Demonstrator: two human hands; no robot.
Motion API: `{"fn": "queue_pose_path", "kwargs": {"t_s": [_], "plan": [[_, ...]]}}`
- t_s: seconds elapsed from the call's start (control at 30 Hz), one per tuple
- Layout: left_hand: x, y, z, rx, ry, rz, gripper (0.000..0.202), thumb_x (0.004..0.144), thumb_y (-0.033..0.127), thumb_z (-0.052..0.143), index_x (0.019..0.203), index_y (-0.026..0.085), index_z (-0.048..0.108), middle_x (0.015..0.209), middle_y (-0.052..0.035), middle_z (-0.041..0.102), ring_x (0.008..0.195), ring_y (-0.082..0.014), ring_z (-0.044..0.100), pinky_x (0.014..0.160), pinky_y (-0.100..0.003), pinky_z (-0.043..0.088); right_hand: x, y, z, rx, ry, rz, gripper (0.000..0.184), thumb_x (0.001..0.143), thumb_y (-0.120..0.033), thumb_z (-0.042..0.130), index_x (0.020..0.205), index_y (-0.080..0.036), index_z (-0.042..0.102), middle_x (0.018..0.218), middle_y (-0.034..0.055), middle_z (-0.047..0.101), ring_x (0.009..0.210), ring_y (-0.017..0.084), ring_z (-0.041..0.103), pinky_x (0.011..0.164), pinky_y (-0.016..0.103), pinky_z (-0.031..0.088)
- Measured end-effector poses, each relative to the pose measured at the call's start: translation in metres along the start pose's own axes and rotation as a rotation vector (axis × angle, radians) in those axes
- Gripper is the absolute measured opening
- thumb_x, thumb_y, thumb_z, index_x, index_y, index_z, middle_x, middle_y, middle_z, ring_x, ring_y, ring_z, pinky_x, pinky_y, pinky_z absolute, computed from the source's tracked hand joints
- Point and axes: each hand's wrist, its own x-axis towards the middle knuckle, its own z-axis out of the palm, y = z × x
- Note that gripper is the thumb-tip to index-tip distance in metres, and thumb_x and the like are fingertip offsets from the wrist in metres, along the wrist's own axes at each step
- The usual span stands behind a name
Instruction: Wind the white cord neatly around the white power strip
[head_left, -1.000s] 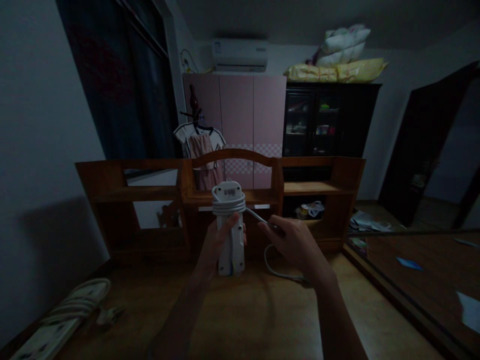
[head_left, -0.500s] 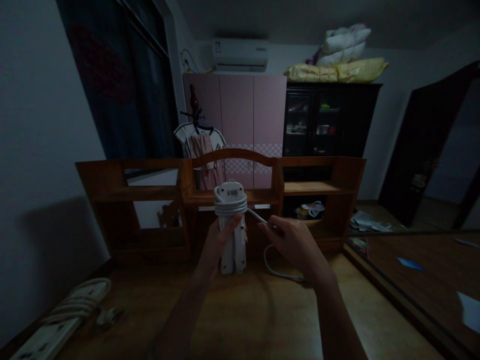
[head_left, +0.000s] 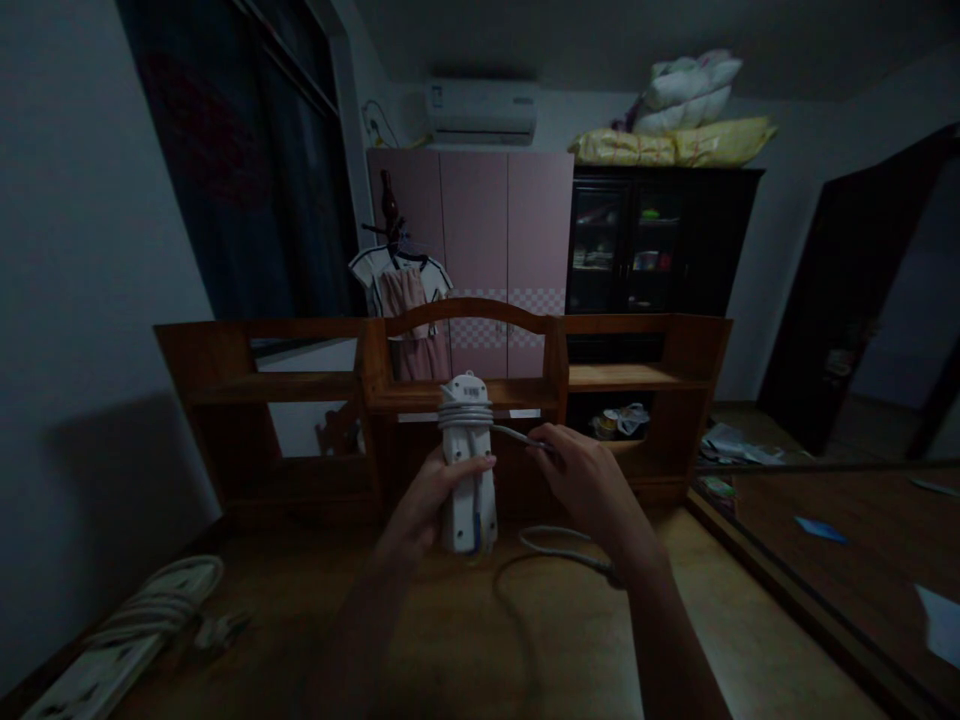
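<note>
cord coils round a white, dark-dotted power strip; left fingers clasp it, right fingers pinch the cord.

The long white power strip looks to me like smooth, hard plastic with a dull sheen, and the pale round cord seems coated in matt plastic. The honey-brown wooden tabletop has a faint gloss; the reddish-brown open shelf unit looks like varnished wood. The flat-fronted pink wardrobe appears smooth, the bulging yellow bundle crinkled, and the short-sleeved white top is cloth.
</note>
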Motion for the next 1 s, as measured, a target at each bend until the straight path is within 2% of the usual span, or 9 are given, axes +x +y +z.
{"fn": "queue_pose_path", "kwargs": {"t_s": [0.1, 0.3, 0.4, 0.5, 0.63, 0.77, 0.87, 1.0], "plan": [[-0.002, 0.002, 0.002, 0.012, -0.031, -0.004, 0.035, 0.070, 0.038, 0.077, 0.092, 0.016, 0.062, 0.075, -0.0032, 0.065, 0.062, -0.0147, 0.061, 0.056, -0.025, 0.048, 0.000, 0.003, -0.001, 0.022, 0.009, 0.015, 0.014, 0.091, -0.016, 0.052, 0.100, -0.022, 0.062, 0.096, 0.0032, 0.067, 0.085, 0.017, 0.063, 0.077, 0.026, 0.044], [-0.004, 0.003, 0.008, 0.107, 0.094, 0.110, 0.040, 0.068, 0.043, 0.077, 0.095, 0.017, 0.064, 0.079, -0.0033, 0.067, 0.065, -0.0158, 0.062, 0.058, -0.025, 0.048, 0.001, 0.004, 0.000, 0.047, 0.015, 0.037, 0.014, 0.090, -0.018, 0.055, 0.099, -0.022, 0.065, 0.094, 0.0042, 0.067, 0.083, 0.018, 0.063, 0.075, 0.027, 0.045], [-0.002, 0.003, 0.008, 0.161, 0.121, 0.147, 0.039, 0.069, 0.045, 0.076, 0.093, 0.017, 0.065, 0.080, -0.0042, 0.068, 0.067, -0.0174, 0.063, 0.061, -0.026, 0.047, 0.001, 0.005, 0.000, 0.077, 0.026, 0.034, 0.019, 0.091, -0.020, 0.054, 0.105, -0.023, 0.067, 0.096, 0.0048, 0.069, 0.085, 0.018, 0.064, 0.077, 0.028, 0.047], [0.000, 0.004, 0.011, 0.218, 0.192, 0.241, 0.037, 0.069, 0.044, 0.075, 0.094, 0.018, 0.067, 0.084, -0.0046, 0.069, 0.075, -0.0195, 0.064, 0.065, -0.026, 0.047, 0.000, 0.008, 0.001, 0.107, 0.039, 0.026, 0.025, 0.092, -0.022, 0.053, 0.113, -0.024, 0.067, 0.101, 0.0058, 0.069, 0.087, 0.019, 0.065, 0.080, 0.030, 0.048], [-0.001, 0.006, 0.019, 0.304, 0.286, 0.416, 0.034, 0.069, 0.040, 0.075, 0.096, 0.020, 0.067, 0.086, -0.0040, 0.070, 0.079, -0.0209, 0.064, 0.069, -0.027, 0.047, 0.000, 0.008, 0.001, 0.131, 0.034, 0.023, 0.027, 0.090, -0.019, 0.054, 0.114, -0.023, 0.066, 0.105, 0.0068, 0.070, 0.092, 0.020, 0.065, 0.082, 0.031, 0.048], [-0.005, 0.007, 0.022, 0.332, 0.333, 0.477, 0.034, 0.070, 0.038, 0.075, 0.099, 0.021, 0.066, 0.088, -0.0047, 0.071, 0.082, -0.0222, 0.066, 0.071, -0.027, 0.047, -0.002, 0.009, -0.003, 0.162, 0.000, 0.057, 0.023, 0.089, -0.018, 0.054, 0.108, -0.022, 0.067, 0.096, 0.0046, 0.071, 0.085, 0.019, 0.066, 0.075, 0.028, 0.047], [-0.006, 0.009, 0.017, 0.342, 0.403, 0.501, 0.032, 0.072, 0.038, 0.074, 0.097, 0.021, 0.067, 0.090, -0.0044, 0.071, 0.084, -0.0221, 0.066, 0.072, -0.027, 0.046, -0.003, 0.011, -0.008, 0.186, -0.010, 0.096, 0.019, 0.090, -0.020, 0.052, 0.101, -0.022, 0.068, 0.087, 0.0025, 0.072, 0.076, 0.017, 0.065, 0.069, 0.026, 0.045], [-0.004, 0.013, 0.010, 0.336, 0.441, 0.509, 0.030, 0.072, 0.037, 0.074, 0.097, 0.021, 0.067, 0.090, -0.0039, 0.071, 0.084, -0.0213, 0.065, 0.072, -0.027, 0.046, -0.002, 0.013, -0.011, 0.189, 0.002, 0.121, 0.017, 0.090, -0.023, 0.053, 0.095, -0.021, 0.069, 0.081, 0.0021, 0.071, 0.072, 0.017, 0.065, 0.066, 0.026, 0.044]]}}
